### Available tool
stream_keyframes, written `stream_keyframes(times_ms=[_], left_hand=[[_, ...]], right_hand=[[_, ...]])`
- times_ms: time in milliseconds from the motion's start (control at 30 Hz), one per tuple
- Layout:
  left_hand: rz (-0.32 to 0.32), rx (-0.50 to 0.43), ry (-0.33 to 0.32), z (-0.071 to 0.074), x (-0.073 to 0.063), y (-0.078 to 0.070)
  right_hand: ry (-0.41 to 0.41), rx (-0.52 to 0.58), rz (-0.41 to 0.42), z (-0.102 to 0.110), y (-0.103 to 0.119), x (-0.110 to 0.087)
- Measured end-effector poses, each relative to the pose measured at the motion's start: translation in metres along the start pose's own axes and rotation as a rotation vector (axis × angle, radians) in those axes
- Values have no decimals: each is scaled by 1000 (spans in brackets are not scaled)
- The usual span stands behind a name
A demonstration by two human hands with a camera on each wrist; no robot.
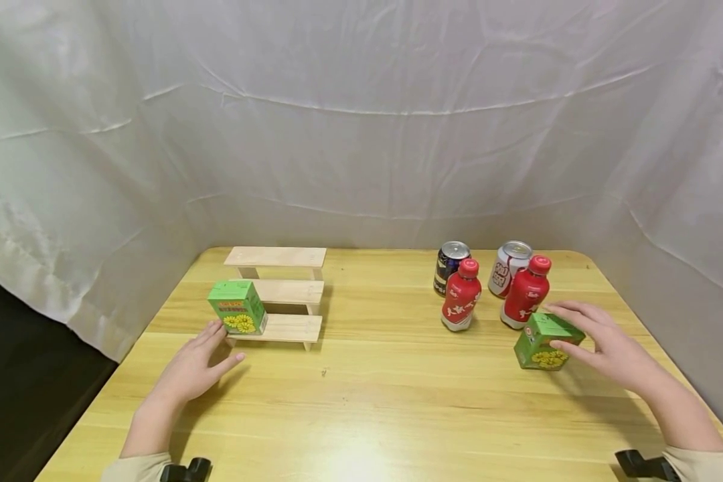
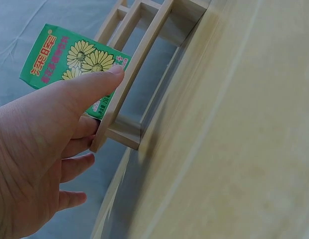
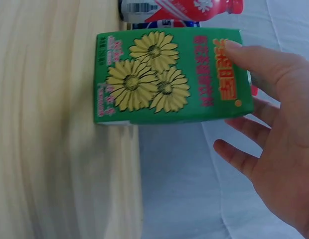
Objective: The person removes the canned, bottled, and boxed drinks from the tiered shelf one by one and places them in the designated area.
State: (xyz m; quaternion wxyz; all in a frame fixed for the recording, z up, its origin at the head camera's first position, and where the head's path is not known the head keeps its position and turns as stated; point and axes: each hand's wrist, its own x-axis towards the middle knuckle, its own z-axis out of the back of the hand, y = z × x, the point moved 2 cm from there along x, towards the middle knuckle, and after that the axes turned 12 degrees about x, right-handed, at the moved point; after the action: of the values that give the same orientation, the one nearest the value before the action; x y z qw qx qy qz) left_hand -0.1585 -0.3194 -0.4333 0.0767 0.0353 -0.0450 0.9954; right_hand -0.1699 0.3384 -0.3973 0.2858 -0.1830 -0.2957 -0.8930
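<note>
On the lowest step of a small wooden tiered shelf (image 1: 289, 328) stands a green drink carton (image 1: 236, 308) with yellow flowers printed on it. Beside the carton is my left hand (image 1: 191, 365), fingers loosely extended and thumb spread away from it. The left wrist view has the left thumb (image 2: 94, 89) overlapping the carton's lower front. At the right, my right hand (image 1: 608, 345) pinches a matching green drink carton (image 3: 154, 74) near its top. Its thumb lies on the printed front, while the other fingers pass behind and are partly hidden.
Two red bottles (image 1: 460, 296) stand left of and behind the right carton. A dark can (image 1: 448, 271) and a white can (image 1: 506, 268) are farther back. A pale cloth (image 1: 397, 134) hangs behind the wooden table (image 1: 385, 388).
</note>
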Motion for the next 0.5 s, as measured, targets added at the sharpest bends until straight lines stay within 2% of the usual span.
stream_keyframes(times_ms=[333,500], left_hand=[[5,-4,-8,-1,0,2],[1,2,-13,-2,1,2]], right_hand=[[-33,2,60,7,33,22],[-26,9,154,5,51,39]])
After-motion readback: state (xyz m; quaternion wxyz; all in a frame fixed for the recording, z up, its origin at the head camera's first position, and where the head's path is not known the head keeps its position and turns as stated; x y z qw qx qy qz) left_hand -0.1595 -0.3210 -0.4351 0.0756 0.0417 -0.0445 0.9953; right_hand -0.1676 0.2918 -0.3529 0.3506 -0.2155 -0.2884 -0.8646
